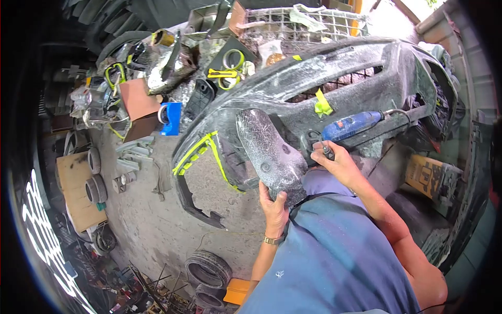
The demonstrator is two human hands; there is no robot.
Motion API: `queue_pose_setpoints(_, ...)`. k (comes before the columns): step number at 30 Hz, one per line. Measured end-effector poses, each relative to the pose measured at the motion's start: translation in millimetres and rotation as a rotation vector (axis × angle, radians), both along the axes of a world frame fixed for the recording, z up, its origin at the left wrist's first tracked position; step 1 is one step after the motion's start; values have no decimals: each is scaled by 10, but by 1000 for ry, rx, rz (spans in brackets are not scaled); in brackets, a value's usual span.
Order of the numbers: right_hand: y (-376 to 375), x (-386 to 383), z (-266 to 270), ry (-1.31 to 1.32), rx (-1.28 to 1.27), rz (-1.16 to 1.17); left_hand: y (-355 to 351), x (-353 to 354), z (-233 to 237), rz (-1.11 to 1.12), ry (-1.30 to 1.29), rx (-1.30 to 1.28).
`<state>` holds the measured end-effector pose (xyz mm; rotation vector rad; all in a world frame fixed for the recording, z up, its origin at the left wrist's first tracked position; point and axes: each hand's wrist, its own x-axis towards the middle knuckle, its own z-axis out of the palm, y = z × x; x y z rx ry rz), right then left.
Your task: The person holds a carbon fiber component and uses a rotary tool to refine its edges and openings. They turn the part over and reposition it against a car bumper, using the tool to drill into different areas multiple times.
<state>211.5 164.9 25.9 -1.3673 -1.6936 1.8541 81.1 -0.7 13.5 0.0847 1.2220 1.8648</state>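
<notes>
My left hand (pixel 274 208), with a watch at the wrist, grips the lower end of a long dark plastic car part (pixel 269 149). White dust and scratches cover this part, and it has round holes. To its right, my right hand (pixel 337 161) pinches a small metal handpiece (pixel 328 152), whose working end I cannot make out. A blue rotary tool (pixel 353 125) lies on the large dusty car bumper (pixel 246 107), just beyond my right hand. A cable or shaft curves from the tool's right end. Yellow-green masking tape (pixel 197 157) marks the bumper's left end.
A crowded work surface at the back holds tape rolls (pixel 233 59), a yellow cutter (pixel 222 74) and a cardboard box (pixel 140 104). A blue piece (pixel 171 119) hangs at its edge. Tyres (pixel 208 269) lie on the floor; a carton (pixel 431 175) stands at right.
</notes>
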Motion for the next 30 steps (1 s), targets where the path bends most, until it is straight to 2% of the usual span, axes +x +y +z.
queue_pose_setpoints(3, 47, -112, 183, 114, -372, 31, 34, -31, -43, 16, -26, 58)
queue_pose_setpoints(6, 91, -242, 201, 202, -384, -21, 132, -16, -10, 72, 21, 12)
queue_pose_setpoints(8, 176, -306, 178, 250, -465, -7, 140, -17, -107, 73, 85, 19)
queue_pose_setpoints(10, 236, -385, 75, 327, -650, 22, 117, -6, -220, 68, 172, 27)
queue_pose_setpoints(13, 354, -465, 108, 395, -678, 62, 155, -37, -230, 23, 193, 166)
queue_pose_setpoints(16, 568, -483, 135, 466, -747, 161, 119, -371, -195, -209, 246, 465)
queue_pose_setpoints(17, 634, -497, 137, 467, -717, 212, 187, -459, 56, -141, 280, 356)
queue_pose_setpoints(18, 684, -507, 137, 467, -690, 261, 170, -599, 101, -136, 278, 353)
queue_pose_setpoints(20, 745, -572, 103, 424, -654, 268, 126, -839, 174, -122, 313, 140)
queue_pose_setpoints(21, 770, -616, 103, 346, -549, 328, 156, -911, 231, -123, 307, 136)
queue_pose_setpoints(22, 792, -650, 98, 267, -442, 387, 212, -962, 308, -200, 371, -30)
queue_pose_setpoints(23, 788, -682, 17, 154, -141, 435, 251, -959, 353, -280, 431, -194)
queue_pose_setpoints(24, 763, -650, -35, 145, -147, 428, 258, -917, 353, -287, 421, -195)
queue_pose_setpoints(26, 713, -573, -90, -10, 630, 180, 318, -813, 331, -70, 437, -186)
queue_pose_setpoints(28, 575, -399, 78, -61, 567, 182, 375, -666, 356, 0, 402, -176)
queue_pose_setpoints(30, 411, -184, 131, 34, 536, 314, 365, -594, 243, 84, 527, -290)
